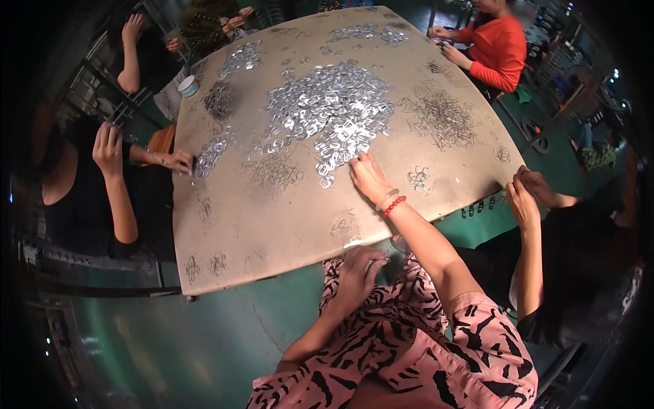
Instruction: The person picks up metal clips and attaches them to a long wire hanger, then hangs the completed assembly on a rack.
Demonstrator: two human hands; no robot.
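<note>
A large heap of flat silvery ring-like metal pieces (330, 102) lies spread over the middle of the table. At its near edge rests my right hand (371, 178), a red bead bracelet on the wrist. Its fingers are bent down together among the pieces, and their tips are partly hidden. Lower down, over my lap at the table's near edge, my left hand (359, 270) is curled closed. A small shiny metal bit (387, 260) shows at its fingertips; its shape is too small to make out.
The tan table (272, 225) also bears thin dark wire clips (443, 117) in several tangled piles. Co-workers sit around it: a person in red (496, 51) at the far right, others at left, with a hand (524, 198) close on my right. A white cup (188, 86) stands far left.
</note>
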